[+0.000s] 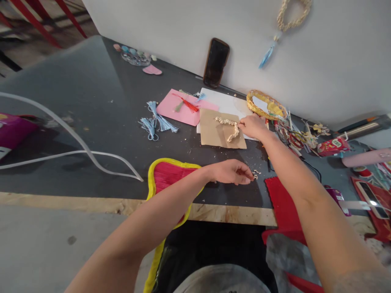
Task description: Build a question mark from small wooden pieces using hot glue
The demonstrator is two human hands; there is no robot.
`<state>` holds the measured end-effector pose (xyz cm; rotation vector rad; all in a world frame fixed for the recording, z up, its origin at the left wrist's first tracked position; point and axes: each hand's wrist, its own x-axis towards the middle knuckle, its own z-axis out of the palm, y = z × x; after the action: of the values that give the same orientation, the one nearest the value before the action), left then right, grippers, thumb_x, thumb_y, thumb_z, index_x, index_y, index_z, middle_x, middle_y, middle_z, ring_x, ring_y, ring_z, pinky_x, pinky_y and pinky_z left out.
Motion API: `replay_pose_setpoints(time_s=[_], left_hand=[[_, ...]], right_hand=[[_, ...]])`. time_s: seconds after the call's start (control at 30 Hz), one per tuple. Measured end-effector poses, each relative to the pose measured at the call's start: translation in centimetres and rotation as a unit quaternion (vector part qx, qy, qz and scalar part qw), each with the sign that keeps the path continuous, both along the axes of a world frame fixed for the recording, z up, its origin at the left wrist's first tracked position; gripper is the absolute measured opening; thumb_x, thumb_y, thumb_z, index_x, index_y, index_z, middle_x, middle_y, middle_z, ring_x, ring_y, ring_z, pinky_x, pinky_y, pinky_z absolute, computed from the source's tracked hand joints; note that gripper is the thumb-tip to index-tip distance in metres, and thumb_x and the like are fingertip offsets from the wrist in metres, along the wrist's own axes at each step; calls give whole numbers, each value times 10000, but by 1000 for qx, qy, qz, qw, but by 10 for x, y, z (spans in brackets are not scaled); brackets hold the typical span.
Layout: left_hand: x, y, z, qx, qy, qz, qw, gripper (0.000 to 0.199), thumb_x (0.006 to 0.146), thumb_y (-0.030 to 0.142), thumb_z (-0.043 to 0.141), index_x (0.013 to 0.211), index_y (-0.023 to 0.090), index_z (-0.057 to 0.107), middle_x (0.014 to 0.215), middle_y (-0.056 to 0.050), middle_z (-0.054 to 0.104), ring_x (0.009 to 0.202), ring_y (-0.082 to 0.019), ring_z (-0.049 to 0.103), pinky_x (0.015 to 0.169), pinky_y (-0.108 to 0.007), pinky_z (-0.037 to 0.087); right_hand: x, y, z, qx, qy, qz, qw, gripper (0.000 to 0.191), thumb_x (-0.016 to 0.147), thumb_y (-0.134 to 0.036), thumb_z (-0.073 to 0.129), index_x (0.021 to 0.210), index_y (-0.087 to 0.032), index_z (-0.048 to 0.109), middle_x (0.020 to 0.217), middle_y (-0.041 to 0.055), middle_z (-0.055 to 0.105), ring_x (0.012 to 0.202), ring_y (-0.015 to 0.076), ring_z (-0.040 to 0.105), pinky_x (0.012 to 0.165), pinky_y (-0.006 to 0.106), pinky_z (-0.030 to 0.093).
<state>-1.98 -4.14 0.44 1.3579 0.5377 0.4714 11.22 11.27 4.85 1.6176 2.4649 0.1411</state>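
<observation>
A strand of cream-coloured beads [226,121] lies bent on a brown card [210,132]. My right hand [253,125] reaches over the card's right edge, its fingertips closed at the bend of the strand. Nearer the table's front edge, my left hand [233,171] is low over the dark tabletop with fingers curled together. Tiny pale pieces [256,174] are scattered by its fingertips; whatever those fingers hold is too small to make out. Beneath my left forearm is a red pad with yellow trim [168,175].
Light blue tassels [161,122] lie left of a pink sheet [175,108] bearing a red tassel [191,106]. A phone [216,63] leans on the wall. A yellow wicker basket [253,105] and clutter stand right. A white cable [73,132] crosses the left side.
</observation>
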Motion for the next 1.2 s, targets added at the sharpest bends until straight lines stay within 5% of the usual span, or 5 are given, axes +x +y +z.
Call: replay_pose_setpoints(time_s=[0.43, 1.2], left_hand=[[-1, 0, -1, 10, 11, 0, 1000, 158, 828, 240, 684, 953, 149, 718, 883, -40, 697, 706, -107, 586, 653, -224, 469], [0, 1, 1, 32, 37, -1, 999, 156, 826, 209, 675, 960, 141, 715, 884, -43, 704, 715, -110, 596, 663, -225, 470]], right_hand=[[0, 7, -2, 5, 49, 13, 999, 324, 899, -245, 479, 1102, -276, 729, 1206, 88, 694, 1207, 351, 475, 908, 477, 362], [-5, 8, -3, 5, 69, 22, 997, 273, 894, -337, 503, 973, -209, 731, 1105, 119, 729, 1111, 326, 558, 855, 421, 381]])
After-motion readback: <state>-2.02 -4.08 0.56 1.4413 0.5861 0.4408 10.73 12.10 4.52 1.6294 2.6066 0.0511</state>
